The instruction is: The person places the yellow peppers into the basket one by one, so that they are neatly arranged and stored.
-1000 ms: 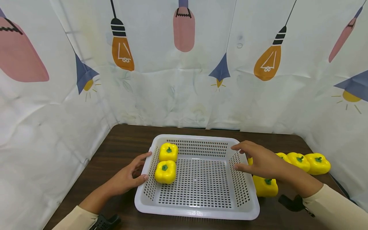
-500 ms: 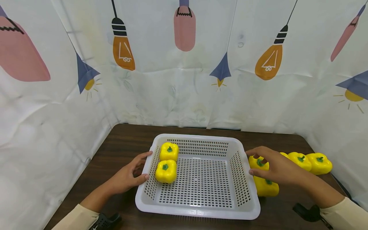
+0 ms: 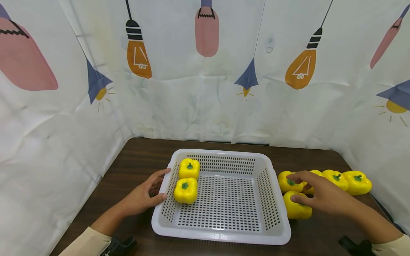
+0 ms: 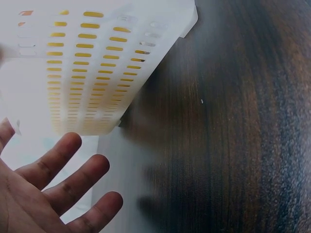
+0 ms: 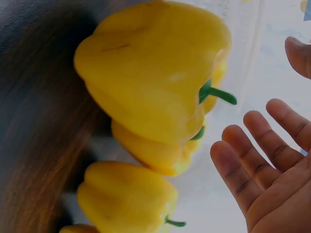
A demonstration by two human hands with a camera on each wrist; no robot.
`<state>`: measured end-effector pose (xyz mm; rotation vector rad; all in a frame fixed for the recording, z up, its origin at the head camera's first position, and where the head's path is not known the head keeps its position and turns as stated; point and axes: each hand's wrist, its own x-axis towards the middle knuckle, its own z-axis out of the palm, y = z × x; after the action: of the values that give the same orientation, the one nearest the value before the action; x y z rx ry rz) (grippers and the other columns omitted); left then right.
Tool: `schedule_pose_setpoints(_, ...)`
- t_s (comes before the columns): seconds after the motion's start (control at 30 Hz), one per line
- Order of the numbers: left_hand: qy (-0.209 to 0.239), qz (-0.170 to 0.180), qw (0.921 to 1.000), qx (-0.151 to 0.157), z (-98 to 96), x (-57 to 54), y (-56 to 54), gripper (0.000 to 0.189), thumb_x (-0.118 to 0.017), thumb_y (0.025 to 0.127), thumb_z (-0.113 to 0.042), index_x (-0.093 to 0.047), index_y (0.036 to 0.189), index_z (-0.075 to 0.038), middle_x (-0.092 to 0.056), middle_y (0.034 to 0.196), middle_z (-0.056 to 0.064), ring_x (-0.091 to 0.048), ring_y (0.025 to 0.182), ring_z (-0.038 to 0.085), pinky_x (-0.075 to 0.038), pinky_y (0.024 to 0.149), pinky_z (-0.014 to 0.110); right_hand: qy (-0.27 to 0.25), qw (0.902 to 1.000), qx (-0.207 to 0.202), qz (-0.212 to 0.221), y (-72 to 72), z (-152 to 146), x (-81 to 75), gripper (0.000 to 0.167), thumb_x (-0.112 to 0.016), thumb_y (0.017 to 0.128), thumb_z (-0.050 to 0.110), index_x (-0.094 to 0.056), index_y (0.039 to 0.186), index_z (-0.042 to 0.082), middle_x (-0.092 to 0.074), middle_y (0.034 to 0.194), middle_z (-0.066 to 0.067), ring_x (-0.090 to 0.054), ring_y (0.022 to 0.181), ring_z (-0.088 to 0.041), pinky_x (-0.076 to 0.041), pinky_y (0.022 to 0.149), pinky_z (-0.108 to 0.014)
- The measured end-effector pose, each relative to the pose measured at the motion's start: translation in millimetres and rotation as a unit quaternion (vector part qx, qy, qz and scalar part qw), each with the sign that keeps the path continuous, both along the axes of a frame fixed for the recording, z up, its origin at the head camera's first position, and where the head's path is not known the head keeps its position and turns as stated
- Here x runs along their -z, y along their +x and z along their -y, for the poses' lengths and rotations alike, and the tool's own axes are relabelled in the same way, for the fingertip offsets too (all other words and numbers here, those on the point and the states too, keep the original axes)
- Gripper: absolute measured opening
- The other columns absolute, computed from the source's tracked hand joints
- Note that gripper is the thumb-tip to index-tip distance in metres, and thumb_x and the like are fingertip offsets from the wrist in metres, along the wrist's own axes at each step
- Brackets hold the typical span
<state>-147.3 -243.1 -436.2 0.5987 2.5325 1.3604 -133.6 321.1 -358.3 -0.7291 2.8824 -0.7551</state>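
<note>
A white slotted plastic basket (image 3: 221, 238) holds two yellow bell peppers, a rear one (image 3: 187, 172) and a front one (image 3: 184, 195), along its left wall. My left hand (image 3: 145, 195) is at the basket's left rim, thumb and fingertips right at the edge; the left wrist view shows the fingers spread beside the slotted wall (image 4: 107, 73). My right hand (image 3: 328, 195) hovers over the yellow bell peppers on the right with its fingers apart. Its thumb overlaps the nearest bell pepper (image 3: 298, 211); in the right wrist view the fingers are apart from the large bell pepper (image 5: 150, 68).
Several yellow bell peppers, among them a far right one (image 3: 358, 183) and its neighbour (image 3: 336, 179), sit in a row right of the basket. The dark wooden table (image 3: 144, 153) meets a printed white cloth (image 3: 179, 106) behind and at the sides.
My right hand has moved rightward from over the basket's right rim to above the bell peppers beside it. The left hand and the basket have stayed in place.
</note>
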Motion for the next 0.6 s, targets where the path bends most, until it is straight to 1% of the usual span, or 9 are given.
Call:
schedule_pose_setpoints(0.17, 0.006, 0.007, 1.0000, 0.001, 0.2, 0.5, 0.1, 0.077, -0.069, 0.096, -0.028, -0.025, 0.160, -0.026, -0.052, 0.142, 0.020, -0.059, 0.117, 0.031, -0.054, 0.089, 0.037, 0.004, 1.0000, -0.001, -0.001, 4.1, -9, 5.2, 0.058, -0.076, 0.091, 0.047, -0.060, 0.136, 0.013, -0.063, 0.132, -0.002, -0.066, 0.106, -0.024, -0.057, 0.082, -0.037)
schedule_pose_setpoints(0.33, 0.006, 0.006, 1.0000, 0.000, 0.0, 0.0, 0.6, 0.077, -0.068, 0.096, -0.028, -0.025, 0.160, -0.026, -0.051, 0.142, 0.021, -0.059, 0.117, 0.031, -0.054, 0.089, 0.035, 0.012, 0.9998, 0.016, 0.008, 8.0, -16, 10.1, 0.058, -0.077, 0.089, 0.049, -0.060, 0.135, 0.016, -0.063, 0.127, 0.001, -0.066, 0.104, -0.020, -0.057, 0.080, -0.032)
schedule_pose_setpoints(0.47, 0.001, 0.006, 1.0000, -0.002, -0.3, -0.2, 0.8, 0.077, -0.068, 0.097, -0.028, -0.025, 0.160, -0.026, -0.052, 0.142, 0.020, -0.060, 0.117, 0.030, -0.054, 0.089, 0.036, 0.007, 0.9994, 0.020, 0.026, 9.8, -21, 14.2, 0.059, -0.078, 0.088, 0.047, -0.060, 0.135, 0.017, -0.064, 0.128, -0.003, -0.066, 0.101, -0.017, -0.057, 0.077, -0.029)
schedule_pose_setpoints(0.6, -0.003, 0.007, 1.0000, -0.004, -0.6, -0.6, 1.1, 0.077, -0.068, 0.096, -0.029, -0.025, 0.160, -0.027, -0.052, 0.142, 0.019, -0.060, 0.116, 0.029, -0.053, 0.089, 0.036, -0.003, 0.9996, 0.010, 0.026, 11.9, -27, 19.5, 0.059, -0.079, 0.088, 0.045, -0.059, 0.135, 0.016, -0.064, 0.130, -0.005, -0.065, 0.100, -0.011, -0.057, 0.077, -0.029)
